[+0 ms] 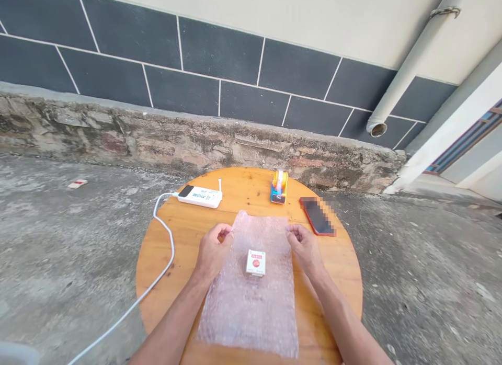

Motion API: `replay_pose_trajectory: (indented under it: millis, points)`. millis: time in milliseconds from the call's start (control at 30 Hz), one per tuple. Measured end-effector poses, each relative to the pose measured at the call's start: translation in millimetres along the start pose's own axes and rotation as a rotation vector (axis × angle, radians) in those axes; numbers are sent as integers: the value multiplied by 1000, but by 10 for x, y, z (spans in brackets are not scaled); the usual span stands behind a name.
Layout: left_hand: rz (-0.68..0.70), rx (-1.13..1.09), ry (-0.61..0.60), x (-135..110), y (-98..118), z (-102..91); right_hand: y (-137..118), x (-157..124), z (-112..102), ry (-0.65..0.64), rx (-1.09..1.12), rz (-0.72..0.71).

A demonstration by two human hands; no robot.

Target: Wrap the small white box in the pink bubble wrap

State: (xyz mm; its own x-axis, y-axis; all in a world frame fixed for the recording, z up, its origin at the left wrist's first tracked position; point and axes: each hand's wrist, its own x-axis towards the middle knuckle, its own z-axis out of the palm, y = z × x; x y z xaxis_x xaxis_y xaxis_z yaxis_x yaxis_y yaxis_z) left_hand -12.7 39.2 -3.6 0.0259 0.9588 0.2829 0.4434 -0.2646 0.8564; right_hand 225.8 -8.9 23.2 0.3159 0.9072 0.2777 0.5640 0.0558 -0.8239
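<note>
A sheet of pinkish bubble wrap (251,312) lies spread on the round wooden table (160,281). Near its middle sits a small white box (256,263) with red print on top. My left hand (215,248) pinches the left edge of the sheet toward its far end. Opposite it, my right hand (305,246) pinches the right edge at about the same height. Neither hand touches the box, which rests between them and a little closer to me.
A tape dispenser (278,188) in orange and blue stands at the table's far side. Left of it lies a white device (201,196) with a white cable (171,250) running off the table. A red-edged phone (317,217) lies at the right. Beyond is a tiled wall (219,51).
</note>
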Motion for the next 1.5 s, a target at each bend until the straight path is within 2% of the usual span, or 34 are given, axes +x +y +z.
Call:
replay_pose_trajectory:
  millis: [167, 333, 500, 600, 700, 800, 900, 967, 1033, 1100, 1267, 1367, 1433, 1500]
  points:
    - [12, 71, 26, 42, -18, 38, 82, 149, 29, 42, -32, 0]
    - [54, 256, 47, 94, -26, 102, 260, 194, 73, 63, -119, 24]
    - [91, 411, 63, 44, -36, 55, 351, 183, 90, 83, -192, 17]
    - [124, 468, 44, -5, -41, 19, 295, 145, 40, 69, -190, 6]
    - [159, 510, -7, -39, -46, 16, 101, 48, -46, -41, -159, -57]
    - [186, 543, -44, -54, -51, 25, -162, -99, -78, -239, -128, -191]
    - [201, 566, -55, -61, -55, 22, -350, -234, 11, -431, -208, -381]
    - [208, 576, -57, -66, -57, 19, -397, -290, 88, -474, -297, -439]
    - [212, 583, -57, -72, -58, 17, -390, -314, 98, -462, -342, -432]
    - [214, 587, -57, -77, -61, 19, -330, -314, -9, -413, -355, -405]
    - [215, 584, -63, -79, -63, 21, 73, -248, -609, -231, -473, -248]
    - [212, 579, -62, -78, -61, 17, 347, -238, -864, -184, -580, -255]
    - [213, 578, -61, -79, -59, 15, 433, -276, -911, -134, -608, -282]
    - [215, 581, -61, -81, -60, 15, 412, -354, -865, -39, -627, -332]
